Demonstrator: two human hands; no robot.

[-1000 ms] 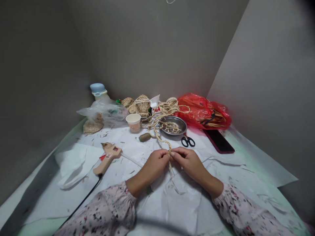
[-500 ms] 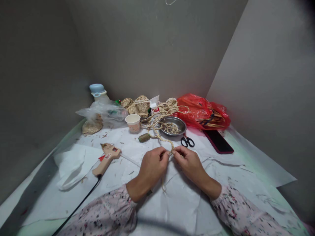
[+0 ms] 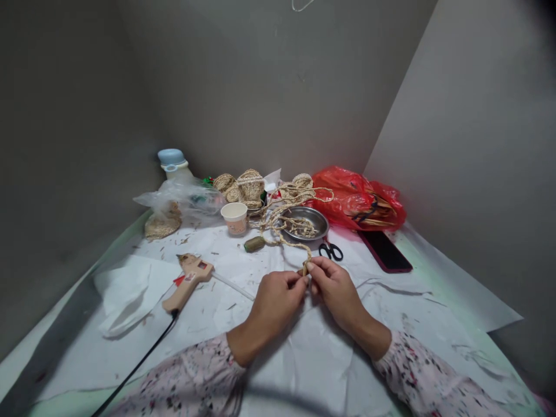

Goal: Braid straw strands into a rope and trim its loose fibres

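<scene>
Left sleeve (image 3: 186, 376), 7 o'clock: pale pink, loose, scattered print of dark grey blotches plus small red-pink flecks. Right sleeve (image 3: 428, 373), between 4 and 5 o'clock: same cloth, same print. Right cuff (image 3: 383, 351) gathered, puckered edge, fabric puffing out behind it. Left cuff (image 3: 235, 354) ends short of the wrist too. Left hand (image 3: 277, 298) and right hand (image 3: 337, 289) bare.

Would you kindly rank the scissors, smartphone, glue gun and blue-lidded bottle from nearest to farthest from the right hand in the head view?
From the right hand:
1. Scissors, just beyond it
2. Smartphone, right
3. Glue gun, left
4. Blue-lidded bottle, back left
</scene>
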